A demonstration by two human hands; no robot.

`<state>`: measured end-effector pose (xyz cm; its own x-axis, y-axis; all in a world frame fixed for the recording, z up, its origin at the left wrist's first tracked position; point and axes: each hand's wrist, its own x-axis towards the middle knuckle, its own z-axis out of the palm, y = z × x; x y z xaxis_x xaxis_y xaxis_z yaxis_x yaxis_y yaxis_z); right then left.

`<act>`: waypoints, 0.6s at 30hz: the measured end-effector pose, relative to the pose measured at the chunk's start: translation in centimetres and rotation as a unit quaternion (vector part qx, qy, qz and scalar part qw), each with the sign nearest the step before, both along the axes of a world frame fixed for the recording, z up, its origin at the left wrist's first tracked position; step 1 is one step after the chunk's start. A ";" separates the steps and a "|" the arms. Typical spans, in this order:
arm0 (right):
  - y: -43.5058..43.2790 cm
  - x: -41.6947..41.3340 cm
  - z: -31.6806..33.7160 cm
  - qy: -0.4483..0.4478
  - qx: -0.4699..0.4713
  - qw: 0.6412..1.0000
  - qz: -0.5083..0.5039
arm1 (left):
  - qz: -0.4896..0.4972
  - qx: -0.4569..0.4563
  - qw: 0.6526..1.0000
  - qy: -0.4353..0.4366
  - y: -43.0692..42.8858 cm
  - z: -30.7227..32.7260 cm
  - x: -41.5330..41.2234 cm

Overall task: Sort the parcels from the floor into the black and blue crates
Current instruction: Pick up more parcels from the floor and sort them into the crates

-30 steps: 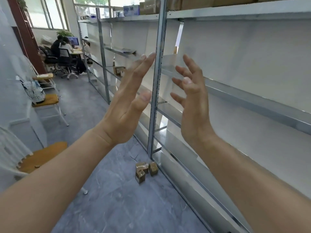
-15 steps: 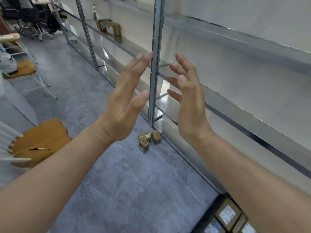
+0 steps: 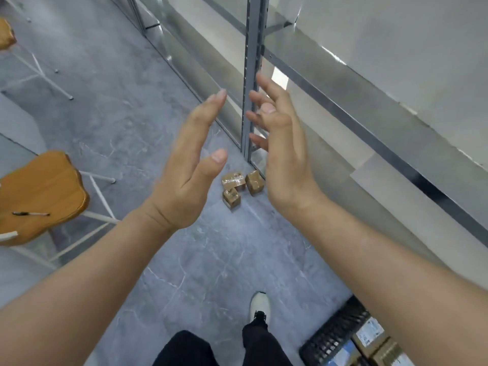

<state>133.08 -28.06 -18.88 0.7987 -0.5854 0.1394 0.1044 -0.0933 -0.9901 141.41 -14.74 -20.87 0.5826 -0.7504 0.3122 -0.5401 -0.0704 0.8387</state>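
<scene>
Three small brown taped parcels (image 3: 239,187) lie together on the grey floor at the foot of a shelf post. My left hand (image 3: 188,167) and my right hand (image 3: 284,154) are raised in front of me, palms facing each other, fingers spread and holding nothing. The parcels show in the gap between the two hands, far below them. A black crate (image 3: 334,336) sits at the bottom right, partly hidden by my right forearm, with labelled cardboard parcels (image 3: 369,335) inside. No blue crate is in view.
A metal shelving rack (image 3: 252,75) runs along the right side, its post just behind my hands. Wooden-seat chairs (image 3: 42,191) with white legs stand at the left. My shoe (image 3: 260,303) and dark trouser legs show at the bottom.
My view has tilted down from the shelves to the floor. The parcels now sit in mid-frame, my foot has come into view, and the crate shows more. Both hands stay raised and empty.
</scene>
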 end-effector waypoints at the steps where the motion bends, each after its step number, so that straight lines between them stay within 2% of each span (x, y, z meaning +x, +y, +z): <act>1: -0.7 1.2 -1.2 0.013 0.012 1.000 0.001 | 0.003 0.008 1.000 0.010 -0.6 -1.2 1.2; 10: -5.5 14.1 -14.7 0.116 0.082 0.990 -0.012 | -0.005 0.067 0.995 0.079 -5.0 -14.3 15.2; 18: -7.2 23.8 -29.5 0.190 0.163 0.963 -0.097 | -0.061 0.117 0.975 0.180 -9.2 -28.9 26.3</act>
<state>156.87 -35.24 -48.34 0.6268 -0.6923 -0.3576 -0.2589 0.2479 -0.9336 167.75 -23.91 -49.74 0.5242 -0.8475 -0.0834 -0.2302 -0.2352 0.9443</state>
